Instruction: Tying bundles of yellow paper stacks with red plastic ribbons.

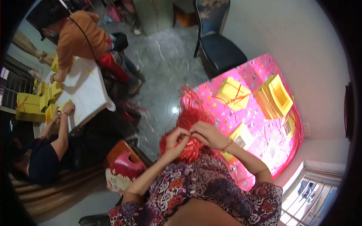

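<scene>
Head view showed the person's left hand (176, 140) and right hand (206, 135) meeting close together over a bundle of shiny red ribbon (189, 130), both closed on it: the left hand's fingers were curled around strands at the bundle's lower part, and the right hand's fingers pinched the ribbon just beside them, the two hands touching or nearly so. A red string bracelet (227, 146) sat on the right wrist. The ribbon bundle lay at the near-left edge of a table covered with a bright pink patterned cloth (264, 67), its loose ends fanning upward and out over the edge. On that cloth, well apart from the hands, stood a closed yellow box (233, 93) with red ribbon across it and a stack of open yellow boxes (274, 96) farther right; flat printed cards (241, 137) lay near the right forearm. A dark chair (218, 49) stood beyond the table on the grey floor. To the left, two other people worked at a white table (85, 88) with more yellow boxes (36, 103) beside it.
</scene>
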`<act>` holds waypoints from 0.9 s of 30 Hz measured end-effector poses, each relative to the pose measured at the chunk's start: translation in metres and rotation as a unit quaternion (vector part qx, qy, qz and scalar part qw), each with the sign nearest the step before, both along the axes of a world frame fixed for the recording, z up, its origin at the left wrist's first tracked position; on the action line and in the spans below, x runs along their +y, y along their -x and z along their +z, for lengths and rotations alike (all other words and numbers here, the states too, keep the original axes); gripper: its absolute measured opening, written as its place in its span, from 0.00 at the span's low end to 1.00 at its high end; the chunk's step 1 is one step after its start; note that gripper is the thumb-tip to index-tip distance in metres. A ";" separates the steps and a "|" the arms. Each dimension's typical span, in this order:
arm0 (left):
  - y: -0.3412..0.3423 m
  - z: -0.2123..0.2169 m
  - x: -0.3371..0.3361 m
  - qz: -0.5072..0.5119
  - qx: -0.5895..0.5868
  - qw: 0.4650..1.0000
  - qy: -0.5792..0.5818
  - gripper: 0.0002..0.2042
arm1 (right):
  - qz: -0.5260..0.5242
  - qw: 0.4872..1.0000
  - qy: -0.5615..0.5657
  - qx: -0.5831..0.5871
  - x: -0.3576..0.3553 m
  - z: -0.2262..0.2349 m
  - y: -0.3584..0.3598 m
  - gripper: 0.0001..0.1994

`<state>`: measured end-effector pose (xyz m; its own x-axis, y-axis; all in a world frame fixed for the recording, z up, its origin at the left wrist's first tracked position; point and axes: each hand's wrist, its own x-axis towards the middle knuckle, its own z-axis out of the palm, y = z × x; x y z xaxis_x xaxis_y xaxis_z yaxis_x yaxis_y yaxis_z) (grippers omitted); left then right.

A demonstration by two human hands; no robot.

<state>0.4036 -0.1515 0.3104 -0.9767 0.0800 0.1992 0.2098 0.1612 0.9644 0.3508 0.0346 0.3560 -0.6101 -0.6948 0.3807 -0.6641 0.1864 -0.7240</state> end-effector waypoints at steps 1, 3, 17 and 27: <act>-0.006 0.007 0.011 0.051 -0.033 0.996 -0.069 0.05 | -0.014 1.000 -0.011 -0.021 -0.001 0.003 0.000 0.07; -0.009 0.004 0.015 0.073 -0.011 0.992 -0.101 0.08 | -0.006 1.000 0.005 -0.023 -0.002 0.002 0.003 0.07; -0.001 0.005 -0.003 0.006 -0.022 1.000 0.015 0.04 | -0.076 0.988 -0.062 0.121 -0.006 0.032 -0.013 0.06; -0.009 -0.011 -0.036 0.001 -0.138 0.982 -0.127 0.07 | -0.096 0.993 -0.062 0.036 0.032 0.018 -0.037 0.05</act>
<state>0.4128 -0.1872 0.2996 -0.9963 0.0600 -0.0607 -0.0661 -0.0925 0.9935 0.3873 0.0662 0.3739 -0.7102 -0.6122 0.3476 -0.6573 0.3997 -0.6389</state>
